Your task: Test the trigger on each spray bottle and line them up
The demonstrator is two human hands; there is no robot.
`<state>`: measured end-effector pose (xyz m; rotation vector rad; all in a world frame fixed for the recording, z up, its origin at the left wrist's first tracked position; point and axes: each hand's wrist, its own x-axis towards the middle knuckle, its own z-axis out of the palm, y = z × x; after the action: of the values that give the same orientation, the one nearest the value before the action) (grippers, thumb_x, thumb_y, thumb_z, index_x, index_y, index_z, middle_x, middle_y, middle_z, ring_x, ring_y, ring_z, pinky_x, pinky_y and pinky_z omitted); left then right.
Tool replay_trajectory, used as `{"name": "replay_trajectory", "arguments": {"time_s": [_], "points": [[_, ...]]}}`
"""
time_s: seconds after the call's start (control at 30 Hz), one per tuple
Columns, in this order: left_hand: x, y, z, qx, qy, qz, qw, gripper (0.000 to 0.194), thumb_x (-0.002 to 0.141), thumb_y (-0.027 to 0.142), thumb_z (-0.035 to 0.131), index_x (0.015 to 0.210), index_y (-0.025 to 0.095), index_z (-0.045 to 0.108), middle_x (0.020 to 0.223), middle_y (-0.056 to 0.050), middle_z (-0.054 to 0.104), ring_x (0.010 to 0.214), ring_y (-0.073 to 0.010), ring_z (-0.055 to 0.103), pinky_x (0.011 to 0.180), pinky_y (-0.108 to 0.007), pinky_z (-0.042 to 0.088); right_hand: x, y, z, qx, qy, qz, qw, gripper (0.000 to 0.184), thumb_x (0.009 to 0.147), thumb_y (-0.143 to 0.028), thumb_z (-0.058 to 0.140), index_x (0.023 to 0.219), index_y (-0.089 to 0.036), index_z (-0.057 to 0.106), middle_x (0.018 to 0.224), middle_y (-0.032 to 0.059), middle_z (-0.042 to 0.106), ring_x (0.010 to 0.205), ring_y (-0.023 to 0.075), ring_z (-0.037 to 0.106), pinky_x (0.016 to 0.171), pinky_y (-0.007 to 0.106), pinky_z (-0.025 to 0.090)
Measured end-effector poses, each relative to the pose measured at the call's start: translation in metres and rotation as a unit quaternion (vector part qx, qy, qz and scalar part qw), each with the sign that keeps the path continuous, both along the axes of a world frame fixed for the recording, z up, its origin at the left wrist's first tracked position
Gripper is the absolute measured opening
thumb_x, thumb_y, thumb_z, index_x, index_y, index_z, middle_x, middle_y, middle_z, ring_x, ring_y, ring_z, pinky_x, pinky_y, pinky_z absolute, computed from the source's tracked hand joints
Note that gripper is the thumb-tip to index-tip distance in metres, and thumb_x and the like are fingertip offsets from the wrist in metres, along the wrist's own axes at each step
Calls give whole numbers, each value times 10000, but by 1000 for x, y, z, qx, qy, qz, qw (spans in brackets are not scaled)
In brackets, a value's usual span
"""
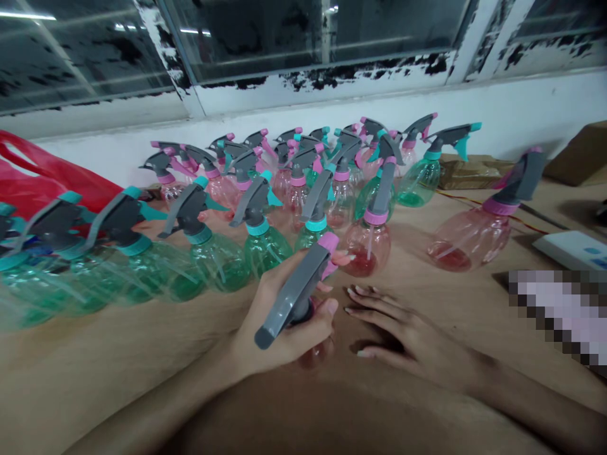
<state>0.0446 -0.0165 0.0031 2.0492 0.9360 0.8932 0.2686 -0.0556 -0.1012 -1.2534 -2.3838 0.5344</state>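
Observation:
My left hand (279, 316) is wrapped round the neck of a pink spray bottle (317, 355), just under its grey trigger head with a pink nozzle. The bottle's lower part shows below my fingers; its collar is mostly hidden by them. To its right, my right hand (403, 322) rests on the table with fingers spread, holding nothing. Just beyond my hands stands another pink spray bottle (366, 249). Green spray bottles (220, 262) with teal collars line up to the left.
More pink and green spray bottles crowd towards the wall. One pink spray bottle (469, 237) stands apart at the right. A red plastic bag (52, 177) lies at the left. Cardboard boxes (581, 151), a white device (571, 249) and wires are on the right of the table (156, 354).

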Motion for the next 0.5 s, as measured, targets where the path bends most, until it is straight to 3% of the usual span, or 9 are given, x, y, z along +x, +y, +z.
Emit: {"name": "replay_trajectory", "arguments": {"time_s": [0.5], "points": [[0,-1,2,19,6,2,1000,323,715,198,534,1026,260,598,961,-32,646,704,-157,637,565,-241,548,0,-1,1,1,-23,-3,1000,527,861,-507,495,1328,-268,443,1438,30,398,1338,222,305,1096,446,283]]}}
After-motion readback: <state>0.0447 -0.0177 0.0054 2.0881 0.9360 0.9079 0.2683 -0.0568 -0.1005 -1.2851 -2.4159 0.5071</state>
